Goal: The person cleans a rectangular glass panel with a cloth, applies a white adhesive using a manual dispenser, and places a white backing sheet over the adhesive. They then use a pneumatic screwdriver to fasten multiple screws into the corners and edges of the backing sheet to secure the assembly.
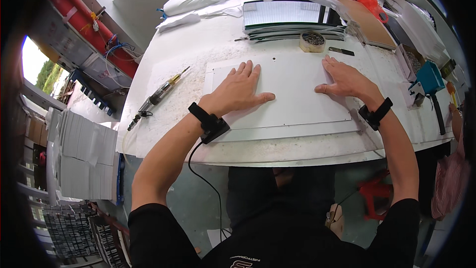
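Note:
A white rectangular panel (292,104) with small dark holes or screws near its edges lies on top of another white sheet on the table before me. My left hand (239,88) rests flat on the panel's left part, fingers spread and pointing away from me. On the right edge of the same panel lies my right hand (343,78), its fingers also stretched out. Neither hand grips anything. Left of the panel, a slim power screwdriver (156,98) lies with its bit pointing away. Beyond the panel stands a small round tub of screws (312,42).
Dark-edged glossy panels (287,20) are stacked at the back. A teal tool (430,78) with a dark handle sits at the right. A red plastic bag (368,0) lies far right. White stacked boards (87,154) stand left of the table (277,156). Another person's striped sleeve (448,183) shows at the right.

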Available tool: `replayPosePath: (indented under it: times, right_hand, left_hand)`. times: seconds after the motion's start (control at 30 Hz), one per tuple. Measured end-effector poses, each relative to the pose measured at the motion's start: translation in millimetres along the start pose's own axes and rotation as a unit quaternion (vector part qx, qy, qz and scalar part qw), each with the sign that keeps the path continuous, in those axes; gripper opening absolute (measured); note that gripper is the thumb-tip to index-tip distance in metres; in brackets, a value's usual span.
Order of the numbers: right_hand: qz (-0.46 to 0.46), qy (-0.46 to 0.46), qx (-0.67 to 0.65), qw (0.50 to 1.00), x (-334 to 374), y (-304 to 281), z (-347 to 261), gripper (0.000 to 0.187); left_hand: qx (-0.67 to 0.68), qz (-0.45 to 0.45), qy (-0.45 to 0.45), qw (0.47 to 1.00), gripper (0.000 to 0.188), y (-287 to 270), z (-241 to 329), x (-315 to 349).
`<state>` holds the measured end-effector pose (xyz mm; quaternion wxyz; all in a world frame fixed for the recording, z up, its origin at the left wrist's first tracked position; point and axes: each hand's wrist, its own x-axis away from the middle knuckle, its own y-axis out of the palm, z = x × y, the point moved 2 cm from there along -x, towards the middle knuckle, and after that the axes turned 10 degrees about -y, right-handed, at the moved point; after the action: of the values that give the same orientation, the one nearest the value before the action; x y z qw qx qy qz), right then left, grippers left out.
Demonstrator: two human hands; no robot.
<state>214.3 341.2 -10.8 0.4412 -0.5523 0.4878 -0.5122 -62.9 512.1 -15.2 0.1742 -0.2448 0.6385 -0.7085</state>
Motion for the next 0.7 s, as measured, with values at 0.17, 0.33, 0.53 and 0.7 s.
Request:
replayPosePath:
  times: [0.17,0.33,0.53,0.7]
  right_hand:
    - [-0.015,-0.005,0.006,1.000,-2.3,-11.4,-7.1,0.113]
    - [0.022,-0.016,0.019,0.999,8.6,-1.0,-5.7,0.118]
    - [-0.002,-0.101,0.060,0.993,31.4,8.2,-43.1,0.129]
    - [0.011,-0.148,0.096,0.984,17.6,5.2,-83.9,0.124]
  left_hand:
    - [-0.002,0.018,-0.072,0.997,0.109,-0.7,-68.4,32.2]
    - [0.018,0.051,-0.054,0.997,0.111,13.1,-70.9,29.8]
    - [0.012,0.065,-0.059,0.996,0.111,15.8,-74.6,34.1]
    - [0.000,0.056,-0.048,0.997,0.110,13.6,-76.5,40.3]
